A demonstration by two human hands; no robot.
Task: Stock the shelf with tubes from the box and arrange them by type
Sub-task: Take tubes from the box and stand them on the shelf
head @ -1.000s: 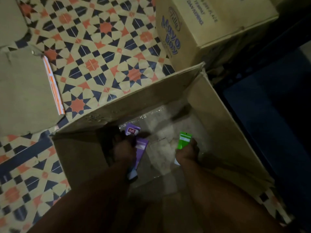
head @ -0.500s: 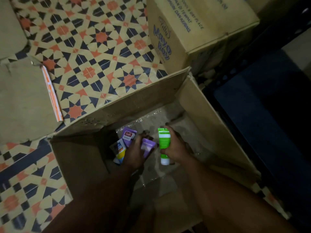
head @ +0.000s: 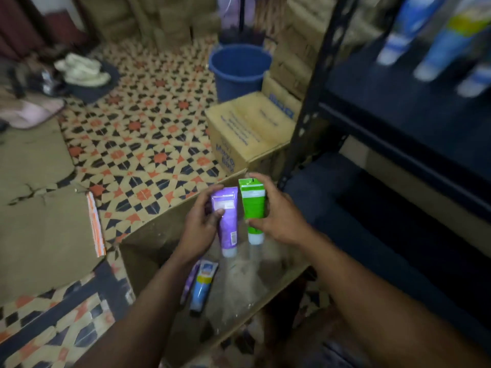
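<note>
Dim light is falling over a tiled floor [head: 148,144] patterned in orange, black and cream stars. Brown cartons [head: 164,19] are standing stacked at the far side, with a blue bucket [head: 233,83] sitting near them. A closed carton [head: 247,128] with blue print is resting beside the dark metal shelf [head: 398,123] at the right. Flattened cardboard [head: 39,235] is lying at the left, with pale shoes [head: 85,71] beyond it.

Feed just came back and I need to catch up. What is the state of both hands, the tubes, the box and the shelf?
left hand: grips purple tube
right hand: grips green tube
purple tube: held, cap down, over the box
green tube: held, cap down, beside the purple one
box: open, not empty
blue tube: down inside the box
shelf: blurred tubes standing on it
bucket: upright
</note>
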